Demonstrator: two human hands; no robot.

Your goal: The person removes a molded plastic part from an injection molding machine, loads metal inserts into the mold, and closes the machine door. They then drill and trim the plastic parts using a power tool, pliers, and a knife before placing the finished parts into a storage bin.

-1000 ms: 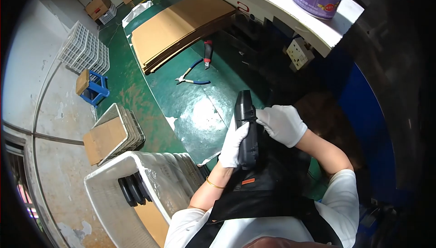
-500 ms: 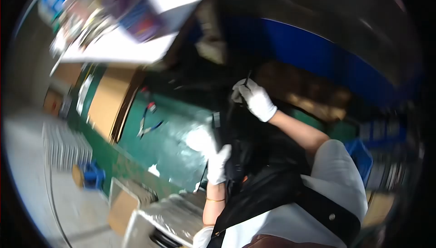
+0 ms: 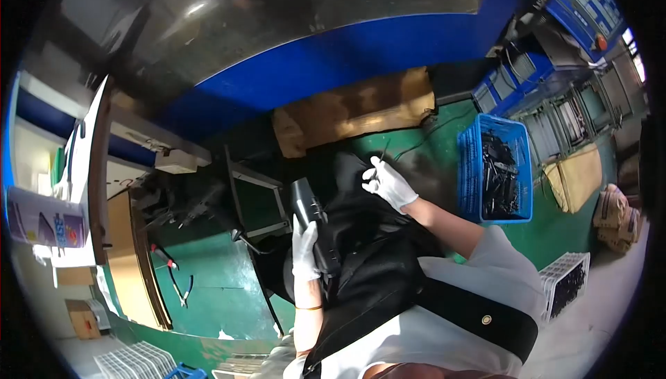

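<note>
A white-gloved left hand (image 3: 305, 253) has a closed grip around a long black plastic housing (image 3: 304, 198), held tilted before a black apron (image 3: 378, 240); its lower end blends into the dark cloth. The gloved right hand (image 3: 390, 184), well apart, pinches a thin dark strip (image 3: 386, 147), its lower end hidden by the fingers. At left, diagonal pliers (image 3: 184, 294) lie on a green table (image 3: 215, 309). In a blue crate (image 3: 470, 178) at right, black pieces (image 3: 499, 171) overlap, individual shapes unclear.

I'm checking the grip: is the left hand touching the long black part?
Touching. The head view shows the gloved left hand closed on the black part, no gap showing.
</note>
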